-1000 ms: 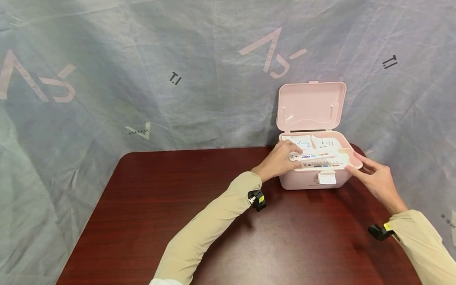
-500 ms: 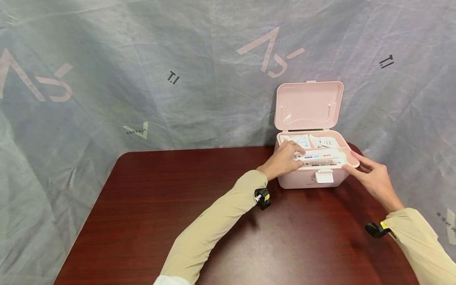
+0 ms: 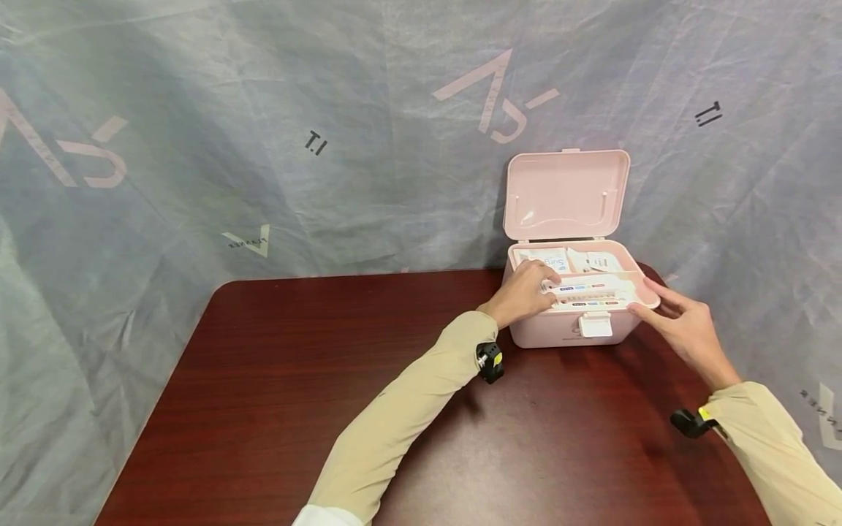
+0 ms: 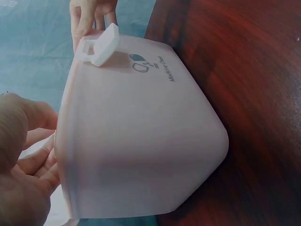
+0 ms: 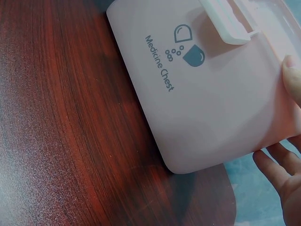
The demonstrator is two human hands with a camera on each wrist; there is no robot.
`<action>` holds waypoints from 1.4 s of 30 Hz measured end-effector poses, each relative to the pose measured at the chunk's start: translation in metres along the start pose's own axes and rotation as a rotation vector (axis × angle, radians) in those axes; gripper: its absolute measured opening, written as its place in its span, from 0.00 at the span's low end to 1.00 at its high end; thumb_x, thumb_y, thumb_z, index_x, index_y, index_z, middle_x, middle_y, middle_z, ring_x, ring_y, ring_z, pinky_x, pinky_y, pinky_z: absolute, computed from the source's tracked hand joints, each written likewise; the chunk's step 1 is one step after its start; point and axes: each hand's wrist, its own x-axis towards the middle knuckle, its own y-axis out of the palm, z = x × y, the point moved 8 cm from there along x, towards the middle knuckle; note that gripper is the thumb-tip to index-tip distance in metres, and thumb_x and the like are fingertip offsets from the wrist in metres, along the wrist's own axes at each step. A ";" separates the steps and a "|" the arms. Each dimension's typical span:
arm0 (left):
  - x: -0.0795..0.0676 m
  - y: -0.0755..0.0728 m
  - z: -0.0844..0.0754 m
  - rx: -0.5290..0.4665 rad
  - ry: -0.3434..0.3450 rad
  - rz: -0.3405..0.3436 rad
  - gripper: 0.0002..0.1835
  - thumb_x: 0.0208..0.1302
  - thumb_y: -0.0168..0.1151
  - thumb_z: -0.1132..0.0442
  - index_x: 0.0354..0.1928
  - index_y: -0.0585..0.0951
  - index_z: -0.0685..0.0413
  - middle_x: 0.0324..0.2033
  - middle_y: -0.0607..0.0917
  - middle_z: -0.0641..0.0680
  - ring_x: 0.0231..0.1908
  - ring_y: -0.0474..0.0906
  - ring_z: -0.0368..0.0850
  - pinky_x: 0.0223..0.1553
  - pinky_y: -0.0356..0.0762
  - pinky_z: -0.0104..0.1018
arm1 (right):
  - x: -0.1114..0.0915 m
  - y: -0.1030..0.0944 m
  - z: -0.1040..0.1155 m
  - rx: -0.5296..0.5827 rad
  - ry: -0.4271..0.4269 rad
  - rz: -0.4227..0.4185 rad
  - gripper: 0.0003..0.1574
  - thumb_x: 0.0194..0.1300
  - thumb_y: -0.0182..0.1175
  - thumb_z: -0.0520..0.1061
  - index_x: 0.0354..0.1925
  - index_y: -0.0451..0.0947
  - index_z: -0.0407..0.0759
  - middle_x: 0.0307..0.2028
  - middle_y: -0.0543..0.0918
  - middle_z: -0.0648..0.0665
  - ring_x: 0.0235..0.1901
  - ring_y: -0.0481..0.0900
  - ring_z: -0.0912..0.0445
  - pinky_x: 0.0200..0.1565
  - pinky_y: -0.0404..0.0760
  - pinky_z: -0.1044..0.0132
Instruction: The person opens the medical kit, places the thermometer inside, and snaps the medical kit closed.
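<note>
A pink medicine chest [image 3: 549, 334] stands on the table with its lid [image 3: 569, 193] raised. My left hand [image 3: 522, 294] reaches over its left rim, thumb and fingers around the left end of a long white packet [image 3: 592, 286] with coloured marks. In the left wrist view those fingertips are partly hidden behind the chest's wall. A similar white packet [image 3: 592, 303] lies at the front of the compartment. My right hand [image 3: 691, 325] grips the chest's right front corner. In the right wrist view its thumb [image 5: 292, 77] is on the rim, with other fingers along the side.
Behind a divider, the chest's back compartment holds a packet with blue lettering [image 3: 551, 259] and other white packets [image 3: 595, 261]. A white latch [image 3: 595, 324] hangs on the front. The dark red wooden table [image 3: 316, 351] meets a grey cloth backdrop [image 3: 368, 183].
The long white packet in my left hand has lowered from a tilted position to lie flatter inside the chest. My right hand keeps its hold. The head view has shifted slightly.
</note>
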 end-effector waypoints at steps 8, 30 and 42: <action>0.001 0.004 0.004 -0.008 -0.010 0.009 0.15 0.54 0.63 0.66 0.47 0.84 0.55 0.47 0.82 0.50 0.50 0.72 0.42 0.51 0.64 0.22 | 0.000 0.002 -0.001 0.005 0.008 0.017 0.43 0.55 0.68 0.54 0.67 0.65 0.53 0.63 0.66 0.33 0.41 0.70 0.78 0.35 0.71 0.85; 0.006 0.016 -0.003 0.010 -0.026 0.062 0.14 0.59 0.60 0.66 0.48 0.84 0.53 0.49 0.80 0.50 0.52 0.70 0.42 0.51 0.64 0.22 | -0.001 0.001 0.000 -0.004 0.016 -0.002 0.43 0.55 0.68 0.56 0.67 0.66 0.53 0.63 0.67 0.33 0.40 0.70 0.76 0.35 0.71 0.85; 0.006 0.017 -0.002 0.001 -0.040 0.069 0.13 0.59 0.63 0.64 0.47 0.84 0.54 0.48 0.80 0.49 0.52 0.70 0.41 0.52 0.64 0.22 | -0.003 0.001 0.002 0.004 0.017 0.008 0.43 0.55 0.68 0.55 0.67 0.66 0.51 0.63 0.67 0.32 0.38 0.71 0.77 0.34 0.73 0.84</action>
